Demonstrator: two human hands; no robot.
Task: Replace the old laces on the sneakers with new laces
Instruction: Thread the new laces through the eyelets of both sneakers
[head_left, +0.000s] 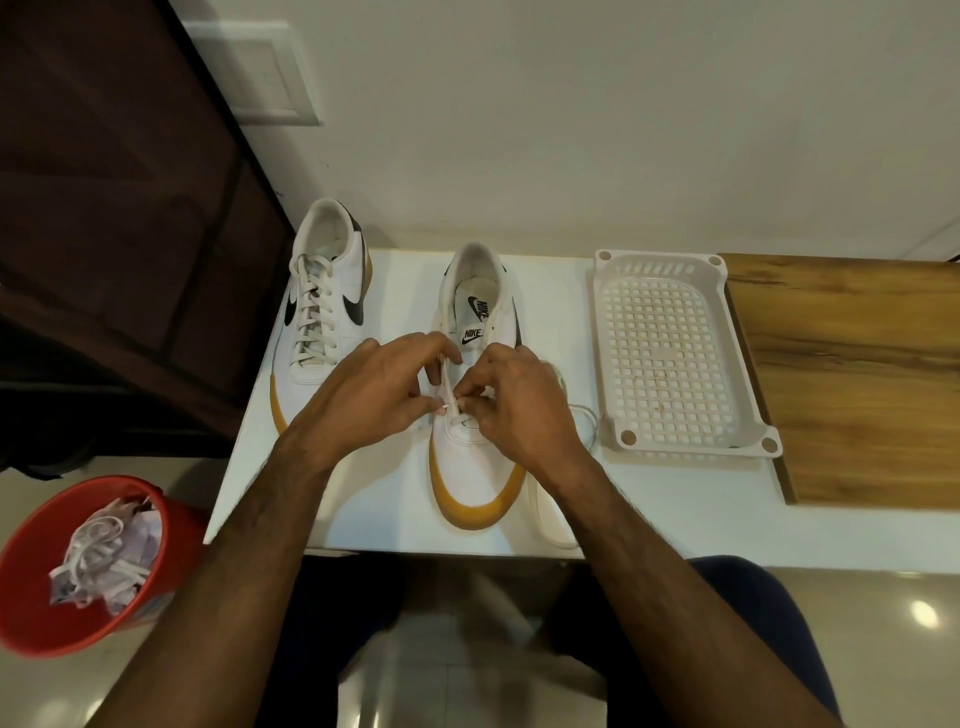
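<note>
A cream flat lace (451, 387) is pinched between the thumb and fingertips of the left hand (374, 387) and of the right hand (511, 402), both curled round it over the lower eyelets of a white leather sneaker with a gum-coloured sole (470, 467), which is stood toe-first toward the person at the centre of the view. The free length of the same lace is seen trailing off to 3 o'clock of the shoe and looping down to 5 o'clock on the white tabletop (374, 512); which eyelet is being worked is hidden by the fingers. At 10 o'clock of this shoe, a second matching sneaker, fully laced (324, 291), is stood at the table's left edge. A white perforated plastic tray (670, 353), holding nothing, is set at 3 o'clock, just beside a wood-grain board (857, 374). A pale wall is seen behind and glossy tiles below. On the floor at 8 o'clock, a red plastic bucket (47, 587) is filled with what appear to be discarded laces and crumpled paper (106, 556).
</note>
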